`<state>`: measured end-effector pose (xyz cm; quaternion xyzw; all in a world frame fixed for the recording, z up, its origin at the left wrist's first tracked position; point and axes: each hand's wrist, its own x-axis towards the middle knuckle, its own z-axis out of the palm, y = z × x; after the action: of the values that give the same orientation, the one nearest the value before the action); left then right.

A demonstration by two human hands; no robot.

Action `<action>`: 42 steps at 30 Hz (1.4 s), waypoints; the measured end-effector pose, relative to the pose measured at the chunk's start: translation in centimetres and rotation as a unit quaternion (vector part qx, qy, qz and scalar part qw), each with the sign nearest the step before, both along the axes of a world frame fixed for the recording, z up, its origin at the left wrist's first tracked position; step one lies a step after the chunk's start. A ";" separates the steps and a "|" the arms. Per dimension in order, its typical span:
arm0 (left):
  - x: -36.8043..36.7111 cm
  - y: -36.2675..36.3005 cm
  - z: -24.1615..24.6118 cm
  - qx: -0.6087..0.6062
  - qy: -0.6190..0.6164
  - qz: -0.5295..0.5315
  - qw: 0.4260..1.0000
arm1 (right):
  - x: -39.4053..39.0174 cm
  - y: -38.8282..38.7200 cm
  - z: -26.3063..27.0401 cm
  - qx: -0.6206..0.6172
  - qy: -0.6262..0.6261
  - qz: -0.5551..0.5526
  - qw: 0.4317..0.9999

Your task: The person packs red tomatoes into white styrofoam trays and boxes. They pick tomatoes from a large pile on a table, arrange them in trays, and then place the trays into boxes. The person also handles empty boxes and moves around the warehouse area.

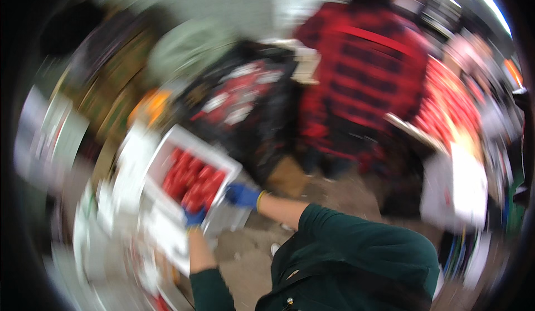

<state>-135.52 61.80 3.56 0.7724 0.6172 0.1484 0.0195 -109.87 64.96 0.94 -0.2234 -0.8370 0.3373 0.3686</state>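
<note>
A white foam box [161,156] filled with several shiny red fruits or packs [192,177] is in front of me, left of centre, its far side tilted to the upper left. My left hand [194,218], in a blue glove, grips the box at its near corner, close against the red contents. On the right part of the same near wall, my right hand [243,195], also blue-gloved, holds the box from outside. Motion blur hides how the fingers sit. The box looks sharper than the surroundings.
A person in a red-and-black checked jacket [368,68] stands ahead with their back to me. A black-lined container [267,114] holds red and white items. White boxes [163,231] lie at left; another white box [453,189] stands right, by red goods [445,102]. The brown floor [246,265] shows below.
</note>
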 end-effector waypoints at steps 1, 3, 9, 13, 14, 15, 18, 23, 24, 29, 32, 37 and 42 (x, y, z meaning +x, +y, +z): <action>-2.7 0.7 -2.7 -0.078 -0.071 -0.010 0.994 | 1.6 -3.2 1.6 -0.077 0.137 -0.021 0.987; 2.0 5.3 -4.8 -0.198 -0.224 -0.016 0.954 | 8.5 -7.6 -1.8 -0.241 0.139 -0.019 0.960; 28.7 1.1 -3.4 -0.571 -0.584 0.031 0.576 | 28.7 -34.5 -4.6 -0.438 0.753 -0.344 0.350; 38.6 -6.3 -3.6 -0.721 -0.505 0.014 0.475 | 32.6 -51.2 0.8 -0.184 0.834 -0.473 0.219; 40.8 -8.2 -3.8 -0.749 -0.478 0.002 0.458 | 32.2 -55.7 1.0 -0.097 0.860 -0.447 0.225; 43.6 -10.3 -4.4 -0.780 -0.446 -0.015 0.439 | 31.0 -60.8 0.1 -0.030 0.853 -0.471 0.224; 55.2 -15.1 -6.2 -0.837 -0.398 -0.077 0.368 | 26.6 -69.5 0.2 0.112 0.853 -0.498 0.114; 70.1 -30.0 -1.2 -0.810 -0.381 -0.292 0.338 | 20.0 -76.9 -3.9 0.146 0.875 -0.456 -0.073; 71.9 -32.0 -1.5 -0.832 -0.365 -0.268 0.319 | 20.4 -77.5 -4.5 0.141 0.875 -0.453 -0.091; 76.2 -42.1 -3.4 -0.939 -0.176 -0.186 0.230 | 27.6 -80.9 -4.4 0.160 0.872 -0.456 -0.072; 78.8 -45.9 -4.6 -0.956 -0.069 -0.146 0.245 | 31.7 -82.5 -1.9 0.222 0.848 -0.479 -0.046; 86.4 -51.5 -6.6 -0.897 0.025 -0.117 0.426 | 35.8 -82.2 -0.8 0.367 0.799 -0.476 0.030; 95.3 -63.2 -3.5 -0.831 0.337 -0.282 0.342 | 37.8 -79.7 1.7 0.438 0.753 -0.488 -0.053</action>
<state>-40.26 -1.45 0.10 0.4722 0.1226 -0.7278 0.4820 -72.02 -14.78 2.68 -0.0184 -0.2827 0.3966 -0.8732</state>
